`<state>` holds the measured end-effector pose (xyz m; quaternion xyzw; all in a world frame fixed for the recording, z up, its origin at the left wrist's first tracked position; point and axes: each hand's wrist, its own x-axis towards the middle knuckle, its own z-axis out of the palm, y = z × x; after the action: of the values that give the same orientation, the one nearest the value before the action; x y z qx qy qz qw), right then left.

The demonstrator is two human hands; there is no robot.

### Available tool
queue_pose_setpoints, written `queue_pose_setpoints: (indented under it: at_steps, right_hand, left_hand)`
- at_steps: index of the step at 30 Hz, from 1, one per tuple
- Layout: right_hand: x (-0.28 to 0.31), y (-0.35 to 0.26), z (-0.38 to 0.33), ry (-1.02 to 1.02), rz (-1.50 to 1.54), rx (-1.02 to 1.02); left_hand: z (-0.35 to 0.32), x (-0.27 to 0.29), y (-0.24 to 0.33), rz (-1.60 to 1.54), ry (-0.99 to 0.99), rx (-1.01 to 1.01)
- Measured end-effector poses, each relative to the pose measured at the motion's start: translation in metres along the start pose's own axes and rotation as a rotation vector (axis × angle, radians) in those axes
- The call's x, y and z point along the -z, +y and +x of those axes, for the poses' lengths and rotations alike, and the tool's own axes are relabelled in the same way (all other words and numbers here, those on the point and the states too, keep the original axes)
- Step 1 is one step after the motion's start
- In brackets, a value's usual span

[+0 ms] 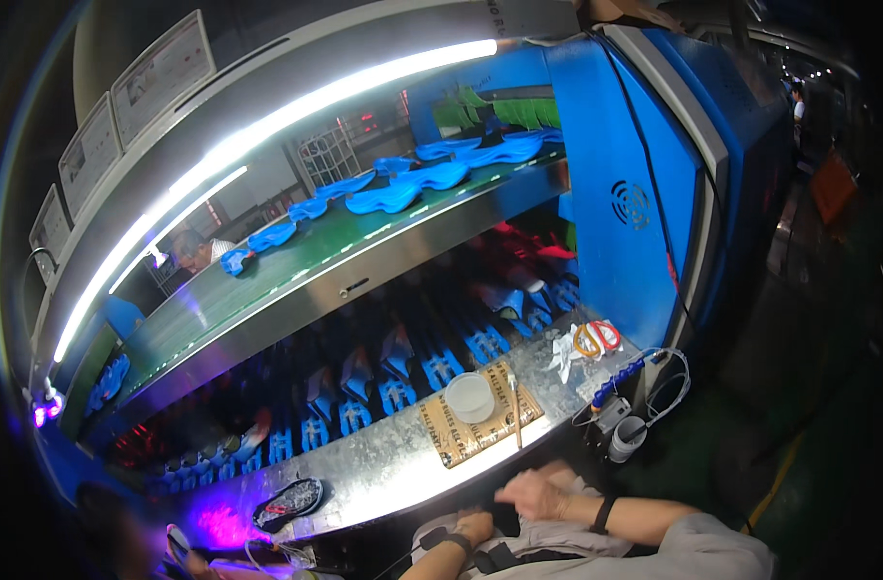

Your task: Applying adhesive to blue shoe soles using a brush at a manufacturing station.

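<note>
My left hand (475, 527) lies low over my lap on light clothing, with a dark band at its wrist; its fingers are mostly hidden. Just right of it, my right hand (533, 495) is held with curled fingers and nothing visible in it, a black band on that wrist. Both hands are apart from the metal bench (383, 488). Nearest them on the bench is a brown printed pad (451, 443). A round whitish tub (470, 396) and a brush with a wooden handle (516, 416) lie on it.
A dark shoe (291, 503) sits toward the bench's left, near purple light. Tape rings (606, 335), crumpled white tissue (562, 356), a blue jointed hose (620, 382) and a white cup (628, 440) are at right. Blue pieces ride the green conveyor (316, 242). A co-worker's hand (198, 565) shows lower left.
</note>
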<state>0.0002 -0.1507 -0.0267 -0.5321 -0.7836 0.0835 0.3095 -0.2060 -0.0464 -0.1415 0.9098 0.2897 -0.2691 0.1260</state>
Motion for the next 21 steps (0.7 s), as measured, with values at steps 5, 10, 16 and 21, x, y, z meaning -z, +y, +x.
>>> queue_pose_setpoints:
  at_steps: [5, 10, 16, 21]
  right_hand:
    - [-0.052, 0.023, -0.036, -0.528, -0.056, -0.268]
    - [-0.066, 0.028, -0.024, -0.711, -0.161, -0.2]
    - [-0.067, 0.018, -0.024, -0.792, -0.222, -0.103]
    - [-0.077, 0.012, -0.022, -0.817, -0.077, 0.038]
  left_hand:
    - [-0.001, 0.015, 0.004, 0.126, -0.219, -0.148]
    - [0.026, -0.046, -0.015, -0.142, -0.056, -0.172]
    - [0.016, -0.092, 0.006, -0.382, 0.152, -0.267]
    - [-0.012, -0.09, 0.003, -0.687, 0.048, -0.171]
